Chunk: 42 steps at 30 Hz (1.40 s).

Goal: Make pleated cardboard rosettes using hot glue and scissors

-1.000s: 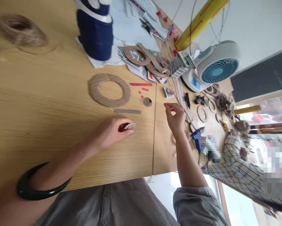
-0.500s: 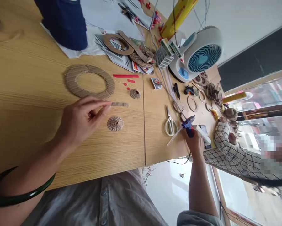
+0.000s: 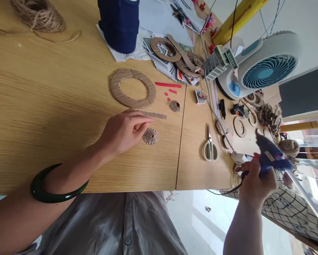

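Note:
My left hand (image 3: 124, 131) is over the table with thumb and fingers pinched together, beside a thin corrugated strip (image 3: 156, 115); whether it grips anything is hidden. One pleated cardboard disc (image 3: 150, 136) lies just right of its fingertips, another (image 3: 175, 106) farther up. A large cardboard ring (image 3: 115, 85) lies flat above this hand. My right hand (image 3: 256, 180) holds a blue glue gun (image 3: 271, 156) raised at the right, with a clear glue stick out of its back. Red strips (image 3: 168, 85) and small red dots lie above the corrugated strip.
Scissors (image 3: 209, 147) lie right of the table seam. Behind stand a fan (image 3: 270, 67) and a dark blue container (image 3: 119, 28). Twine (image 3: 39, 16) sits at the upper left. A person's checked sleeve (image 3: 283, 202) shows at the right, and a cable (image 3: 214, 109) crosses the table.
My right hand has lifted the glue gun from near the scissors and turned it. My view has shifted left, bringing the twine in. My left hand's fingertips are now nearer the lower pleated disc.

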Each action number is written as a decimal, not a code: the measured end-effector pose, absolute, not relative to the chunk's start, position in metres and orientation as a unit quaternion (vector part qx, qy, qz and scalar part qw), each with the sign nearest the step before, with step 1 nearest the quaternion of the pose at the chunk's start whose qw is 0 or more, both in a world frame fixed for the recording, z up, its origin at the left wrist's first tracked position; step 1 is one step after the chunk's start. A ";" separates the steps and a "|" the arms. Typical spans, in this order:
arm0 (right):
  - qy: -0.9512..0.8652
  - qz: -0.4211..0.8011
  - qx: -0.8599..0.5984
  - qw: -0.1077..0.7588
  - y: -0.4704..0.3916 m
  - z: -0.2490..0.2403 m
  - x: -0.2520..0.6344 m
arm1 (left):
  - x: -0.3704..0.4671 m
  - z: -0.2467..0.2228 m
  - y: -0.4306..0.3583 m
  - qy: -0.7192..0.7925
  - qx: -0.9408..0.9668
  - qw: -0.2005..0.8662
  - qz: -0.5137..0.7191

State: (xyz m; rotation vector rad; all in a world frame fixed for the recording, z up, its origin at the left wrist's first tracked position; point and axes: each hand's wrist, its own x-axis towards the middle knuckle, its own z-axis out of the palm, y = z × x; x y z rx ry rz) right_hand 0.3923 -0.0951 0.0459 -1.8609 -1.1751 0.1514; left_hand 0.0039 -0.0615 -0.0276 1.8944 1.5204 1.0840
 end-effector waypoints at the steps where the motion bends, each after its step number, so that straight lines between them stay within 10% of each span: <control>1: -0.490 0.143 -0.727 0.459 -0.098 0.049 0.377 | 0.004 -0.028 -0.062 0.554 0.694 0.233 0.396; 6: -0.555 0.393 -0.651 0.336 -0.106 0.043 0.307 | 0.003 -0.028 -0.060 0.585 0.660 0.251 0.398; 13: -0.679 0.382 -0.605 0.163 -0.098 0.040 0.256 | 0.002 -0.027 -0.057 0.613 0.642 0.277 0.368; 42: -0.706 0.323 -0.622 0.103 -0.097 0.045 0.246 | 0.008 -0.027 -0.059 0.601 0.711 0.254 0.262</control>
